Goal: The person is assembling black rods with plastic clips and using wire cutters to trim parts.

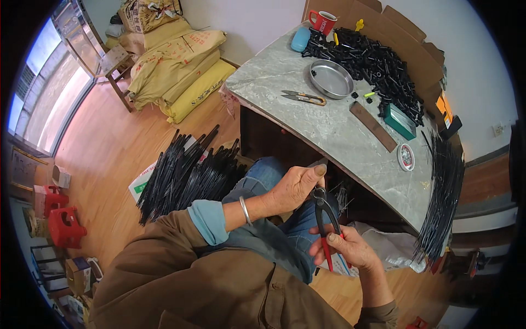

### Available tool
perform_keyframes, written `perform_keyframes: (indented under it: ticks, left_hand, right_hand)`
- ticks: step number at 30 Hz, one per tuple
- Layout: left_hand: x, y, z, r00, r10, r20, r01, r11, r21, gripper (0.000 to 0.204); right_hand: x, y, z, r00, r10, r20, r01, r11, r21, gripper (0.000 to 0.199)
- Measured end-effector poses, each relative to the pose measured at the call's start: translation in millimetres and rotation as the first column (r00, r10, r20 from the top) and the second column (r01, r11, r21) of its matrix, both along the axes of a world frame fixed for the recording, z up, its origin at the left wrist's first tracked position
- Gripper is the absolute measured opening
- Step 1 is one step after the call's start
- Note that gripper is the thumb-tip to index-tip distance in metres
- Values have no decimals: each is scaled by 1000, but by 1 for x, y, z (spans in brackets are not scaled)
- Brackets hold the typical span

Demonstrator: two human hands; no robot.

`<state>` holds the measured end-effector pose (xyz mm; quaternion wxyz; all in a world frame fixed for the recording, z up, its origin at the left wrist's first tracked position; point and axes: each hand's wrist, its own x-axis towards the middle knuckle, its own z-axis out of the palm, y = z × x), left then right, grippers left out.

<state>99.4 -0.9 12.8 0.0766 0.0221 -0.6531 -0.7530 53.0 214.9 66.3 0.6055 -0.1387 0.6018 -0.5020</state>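
Note:
In front of my lap, beside the table edge, my right hand (350,249) is closed round the red handles of a pair of end-cutting pincers (323,205). Their dark jaws point up toward my left hand (298,189), which wears a silver bangle. That hand is closed, thumb on top, right by the jaws. Whatever its fingers grip is hidden. A small dark piece shows just above the thumb, too unclear to name. Bundles of long black strips (183,175) lie to the left of my knee.
On the grey marbled table (263,71) are a heap of black parts (372,60), a round metal dish (331,79), thread snips (304,98), a brown bar (372,126), a green box (400,122) and a red mug (322,22). More black strips (441,192) overhang its right edge. Stacked sacks (175,71) stand behind.

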Motion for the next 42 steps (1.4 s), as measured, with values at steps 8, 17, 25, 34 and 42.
perform_keyframes:
  ticks: [8,17,25,34,42]
  left_hand:
    - [1,-3,4,994,-73,84,69,997,43,74]
    - [-4,-6,6,986,-132,104,124,989,82,71]
    - [-8,-7,-3,995,56,87,-75,971,228,64]
    - [-17,0,-1,996,33,87,-50,977,208,66]
    - [-23,-4,1,991,18,132,-48,973,226,65]
  right_hand:
    - [-5,3,-8,997,73,-11,-73,997,12,43]
    - [10,-3,-25,998,-40,52,35,996,83,34]
    - [-76,-6,-41,-320,-42,-946,49,997,-61,9]
    - [-250,53,-23,-156,280,-947,702,706,94,20]
    - [-279,44,-33,-105,420,-901,699,676,233,22]
